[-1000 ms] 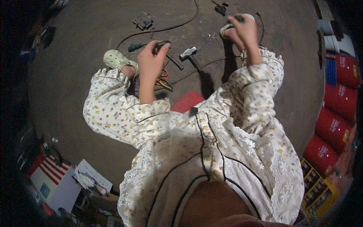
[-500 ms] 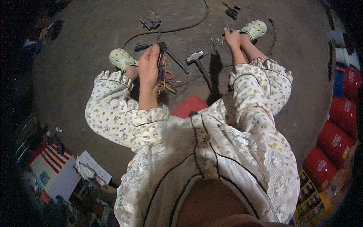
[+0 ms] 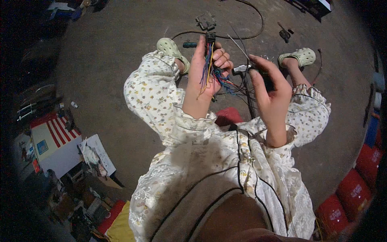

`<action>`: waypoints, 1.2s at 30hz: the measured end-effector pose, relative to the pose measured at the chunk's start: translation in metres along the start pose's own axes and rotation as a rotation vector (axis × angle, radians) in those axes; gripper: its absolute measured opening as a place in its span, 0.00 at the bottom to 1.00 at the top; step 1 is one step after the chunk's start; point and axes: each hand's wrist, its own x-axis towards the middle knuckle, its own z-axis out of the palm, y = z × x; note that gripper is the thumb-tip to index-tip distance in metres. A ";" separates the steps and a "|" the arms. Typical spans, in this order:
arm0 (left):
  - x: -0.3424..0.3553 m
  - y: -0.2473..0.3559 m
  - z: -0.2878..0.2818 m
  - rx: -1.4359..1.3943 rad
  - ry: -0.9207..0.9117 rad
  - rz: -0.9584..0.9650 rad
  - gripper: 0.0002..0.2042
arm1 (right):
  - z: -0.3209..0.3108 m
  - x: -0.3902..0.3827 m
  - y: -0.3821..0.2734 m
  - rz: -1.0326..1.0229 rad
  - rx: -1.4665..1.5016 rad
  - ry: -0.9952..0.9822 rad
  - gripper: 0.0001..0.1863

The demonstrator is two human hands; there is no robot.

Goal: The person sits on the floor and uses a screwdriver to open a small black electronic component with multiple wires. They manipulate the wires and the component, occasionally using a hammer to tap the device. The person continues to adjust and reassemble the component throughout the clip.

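Note:
My left hand (image 3: pixel 196 82) is turned palm up, with its fingers curled round a black wiring connector (image 3: pixel 210 37). A bundle of coloured wires (image 3: pixel 208 64) hangs from the connector across my palm, with loose ends near the wrist. To its right, my right hand (image 3: pixel 275 90) pinches a thin metal shaft, perhaps a pick or slim screwdriver (image 3: pixel 238 45), between thumb and fingers. The shaft's tip points up and left, apart from the connector. Its handle is mostly hidden by my hand. Partly behind my right hand lies a hammer (image 3: pixel 240 69) on the floor.
A teal-handled tool (image 3: pixel 189 45) lies beside my left hand. Farther out are a flat metal part (image 3: pixel 206 21), a long dark cable (image 3: pixel 262 20) and a small black part (image 3: pixel 284 36). My shoes flank the area. Red sacks (image 3: pixel 354 187) line the right; a striped box (image 3: pixel 56 141) stands left.
My right hand has come up from beside the right shoe toward the left hand, bringing the thin tool. My left hand has turned palm up, showing the connector and wires. The view has shifted.

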 end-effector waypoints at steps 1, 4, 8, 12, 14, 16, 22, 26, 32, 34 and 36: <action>-0.003 0.002 0.001 0.037 0.036 0.017 0.22 | 0.005 0.000 -0.007 -0.043 -0.014 -0.015 0.12; -0.014 0.006 0.006 0.166 0.125 0.013 0.22 | 0.012 -0.003 -0.022 0.016 -0.108 -0.125 0.12; -0.017 0.005 0.006 0.167 0.166 0.148 0.22 | 0.020 -0.007 -0.026 -0.025 -0.126 -0.138 0.12; -0.021 0.009 0.006 0.205 0.212 0.147 0.23 | 0.026 -0.007 -0.033 -0.004 -0.156 -0.161 0.13; -0.021 0.008 0.006 0.180 0.201 0.179 0.23 | 0.028 -0.007 -0.034 -0.030 -0.233 -0.171 0.14; -0.022 0.008 0.007 0.186 0.192 0.190 0.23 | 0.028 -0.008 -0.036 -0.027 -0.275 -0.174 0.14; -0.024 0.011 0.005 0.206 0.206 0.190 0.23 | 0.032 -0.008 -0.038 -0.090 -0.349 -0.169 0.15; -0.022 0.011 0.005 0.201 0.230 0.209 0.23 | 0.034 -0.007 -0.040 -0.079 -0.361 -0.169 0.15; -0.022 0.010 0.007 0.261 0.264 0.252 0.23 | 0.033 -0.004 -0.037 -0.135 -0.454 -0.198 0.15; -0.021 0.009 0.003 0.348 0.268 0.288 0.24 | 0.031 -0.001 -0.039 -0.159 -0.510 -0.222 0.16; -0.019 0.008 -0.002 0.475 0.274 0.359 0.25 | 0.029 0.002 -0.041 -0.186 -0.558 -0.249 0.16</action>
